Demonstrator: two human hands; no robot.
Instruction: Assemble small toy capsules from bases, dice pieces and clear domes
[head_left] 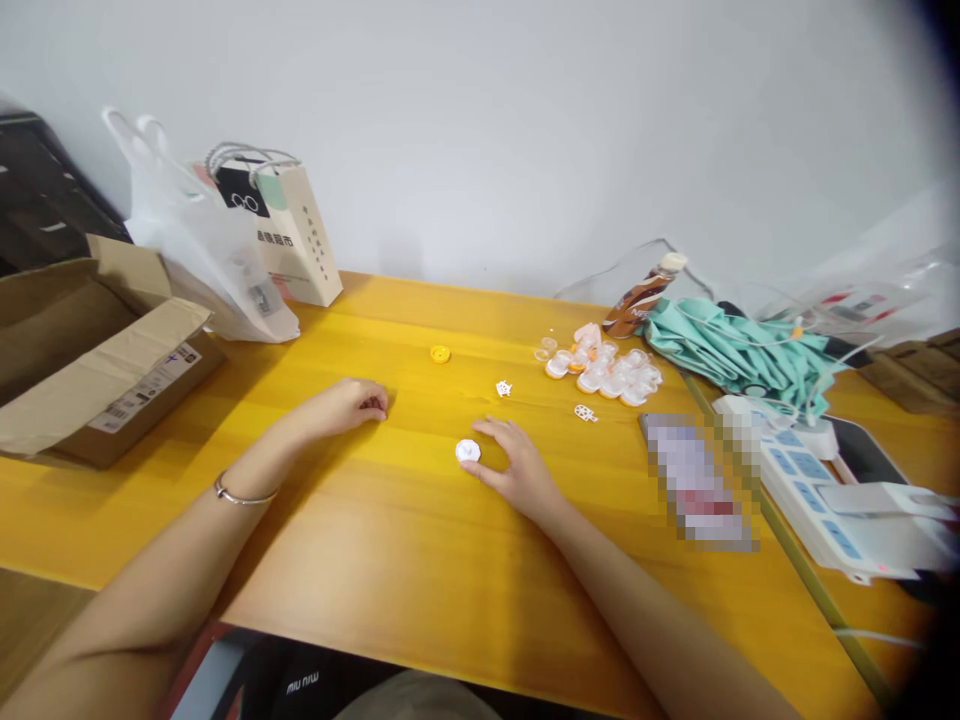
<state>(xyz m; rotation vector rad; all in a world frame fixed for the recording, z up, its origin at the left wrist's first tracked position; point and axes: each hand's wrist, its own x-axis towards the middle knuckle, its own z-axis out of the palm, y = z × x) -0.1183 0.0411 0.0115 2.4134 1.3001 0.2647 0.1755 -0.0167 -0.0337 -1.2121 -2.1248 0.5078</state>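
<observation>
My right hand [520,465] is at the middle of the table with thumb and fingers apart. Its thumb tip meets the lower edge of a small white round disc [468,450], which looks to lie on the wood. To the left, my left hand [358,404] rests by the tabletop with its fingers loosely curled in, and nothing shows in them. Beyond the hands sit a small yellow round cap [440,354], a small white cut-out piece [503,388] and another white openwork piece [585,413].
A cluster of clear and orange round capsules [607,370] lies at the back right, near a brown drink bottle [637,300] and a folded green umbrella [742,345]. A blurred-out phone [697,480] and a power strip [810,490] are right. An open cardboard box [97,370] and bags [300,230] stand left.
</observation>
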